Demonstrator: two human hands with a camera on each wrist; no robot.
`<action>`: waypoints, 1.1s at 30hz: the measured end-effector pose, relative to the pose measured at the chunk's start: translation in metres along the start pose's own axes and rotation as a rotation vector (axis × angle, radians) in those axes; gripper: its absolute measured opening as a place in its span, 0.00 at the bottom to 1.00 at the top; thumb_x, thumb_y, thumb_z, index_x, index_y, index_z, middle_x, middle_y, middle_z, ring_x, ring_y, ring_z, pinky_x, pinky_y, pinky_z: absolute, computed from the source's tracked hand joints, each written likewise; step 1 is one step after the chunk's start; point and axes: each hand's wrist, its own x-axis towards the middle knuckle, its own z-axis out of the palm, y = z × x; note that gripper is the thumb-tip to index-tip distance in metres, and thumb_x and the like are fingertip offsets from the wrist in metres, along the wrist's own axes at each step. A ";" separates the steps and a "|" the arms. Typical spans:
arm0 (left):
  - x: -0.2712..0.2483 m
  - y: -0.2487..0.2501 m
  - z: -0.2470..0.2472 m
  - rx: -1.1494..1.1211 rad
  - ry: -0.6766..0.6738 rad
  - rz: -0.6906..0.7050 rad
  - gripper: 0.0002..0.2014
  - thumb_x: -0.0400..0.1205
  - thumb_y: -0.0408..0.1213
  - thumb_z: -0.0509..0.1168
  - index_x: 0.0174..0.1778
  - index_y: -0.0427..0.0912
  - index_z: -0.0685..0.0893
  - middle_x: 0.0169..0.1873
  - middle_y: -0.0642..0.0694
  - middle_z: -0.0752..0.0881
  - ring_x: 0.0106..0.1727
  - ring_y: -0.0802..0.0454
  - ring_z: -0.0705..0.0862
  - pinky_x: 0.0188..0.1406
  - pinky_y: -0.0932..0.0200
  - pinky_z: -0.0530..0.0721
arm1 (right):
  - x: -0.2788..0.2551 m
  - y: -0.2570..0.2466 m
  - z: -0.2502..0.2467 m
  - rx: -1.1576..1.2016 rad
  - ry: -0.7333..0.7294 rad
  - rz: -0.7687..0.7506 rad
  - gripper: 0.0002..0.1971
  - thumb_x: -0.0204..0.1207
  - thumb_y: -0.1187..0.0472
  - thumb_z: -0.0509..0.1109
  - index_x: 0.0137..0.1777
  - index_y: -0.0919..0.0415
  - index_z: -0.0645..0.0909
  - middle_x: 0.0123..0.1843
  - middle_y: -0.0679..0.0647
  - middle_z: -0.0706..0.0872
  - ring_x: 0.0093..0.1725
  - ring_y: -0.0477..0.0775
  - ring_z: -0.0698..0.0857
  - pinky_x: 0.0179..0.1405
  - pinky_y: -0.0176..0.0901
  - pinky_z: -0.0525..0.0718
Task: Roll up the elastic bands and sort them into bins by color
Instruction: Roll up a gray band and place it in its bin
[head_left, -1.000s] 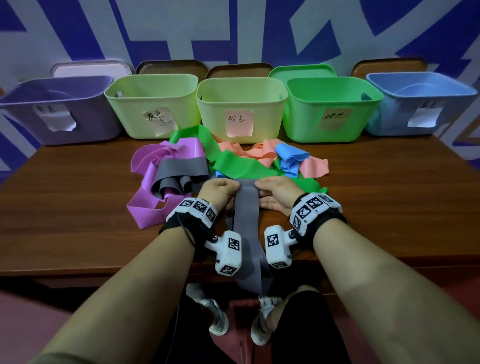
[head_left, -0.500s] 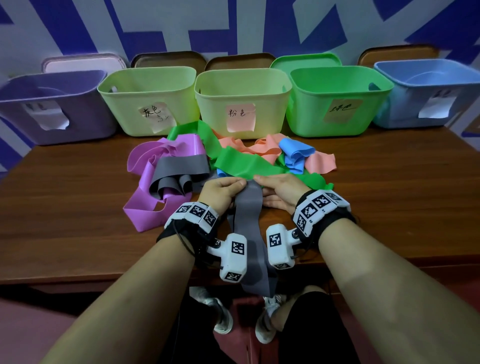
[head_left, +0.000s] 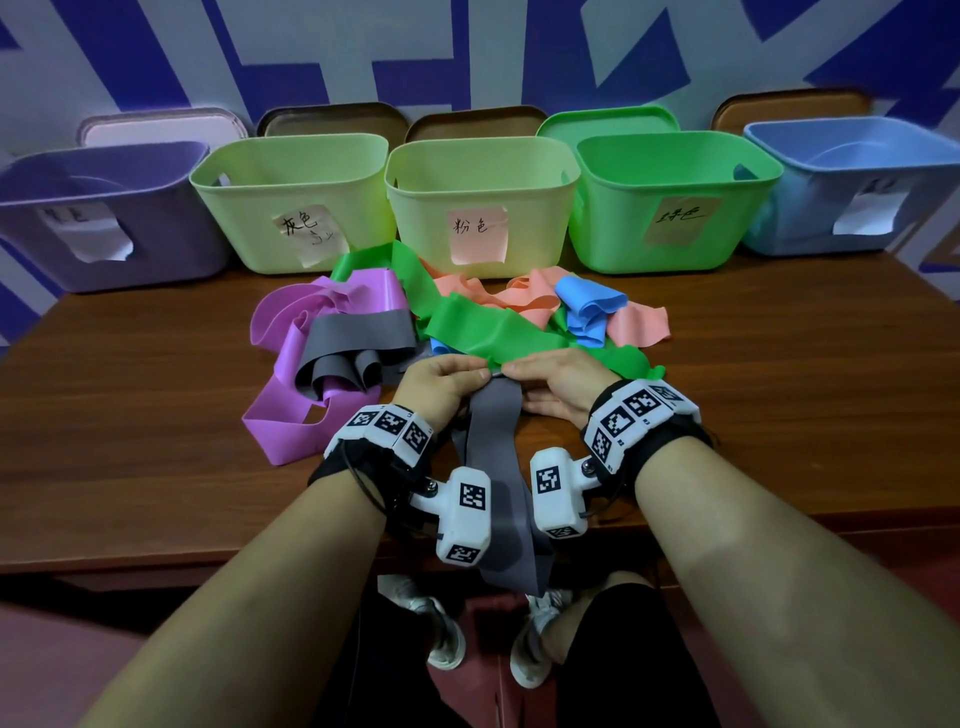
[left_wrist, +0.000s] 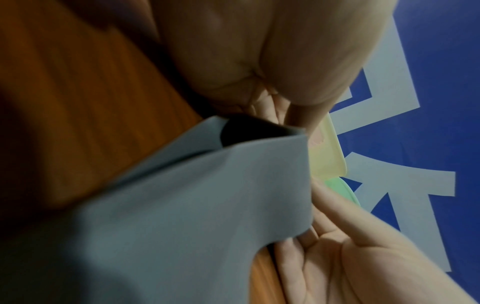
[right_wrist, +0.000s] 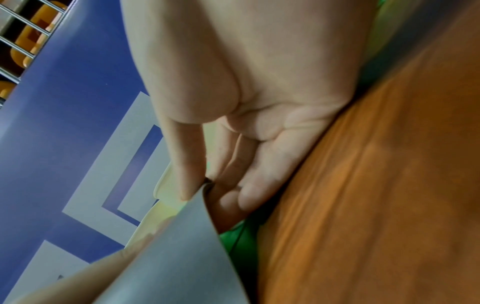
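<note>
The left hand (head_left: 441, 382) is pinching the far end of the grey band (head_left: 493, 447) at its left corner, and the right hand (head_left: 556, 384) is pinching the right corner, likely to start a tight, even roll; its tail is hanging off the desk (head_left: 779, 415) edge, keeping it straight.
</note>
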 end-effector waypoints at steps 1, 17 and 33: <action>0.000 0.000 -0.001 -0.012 -0.002 -0.006 0.05 0.78 0.25 0.69 0.42 0.40 0.86 0.33 0.45 0.87 0.30 0.55 0.84 0.32 0.66 0.84 | 0.000 0.000 0.000 -0.002 0.002 -0.007 0.03 0.77 0.69 0.70 0.47 0.63 0.85 0.44 0.56 0.88 0.43 0.50 0.87 0.38 0.34 0.86; -0.005 0.002 0.001 -0.049 -0.009 -0.006 0.06 0.75 0.24 0.71 0.40 0.39 0.87 0.34 0.42 0.86 0.33 0.49 0.82 0.37 0.58 0.81 | 0.001 0.001 -0.001 0.004 0.023 -0.022 0.03 0.76 0.70 0.71 0.45 0.63 0.84 0.43 0.57 0.88 0.45 0.53 0.87 0.55 0.44 0.84; -0.006 0.001 0.000 -0.030 -0.051 0.008 0.09 0.74 0.20 0.71 0.41 0.39 0.87 0.36 0.42 0.87 0.38 0.48 0.85 0.47 0.55 0.85 | -0.001 0.000 -0.003 -0.064 -0.019 -0.026 0.05 0.75 0.71 0.70 0.43 0.61 0.85 0.39 0.52 0.88 0.41 0.46 0.87 0.41 0.34 0.84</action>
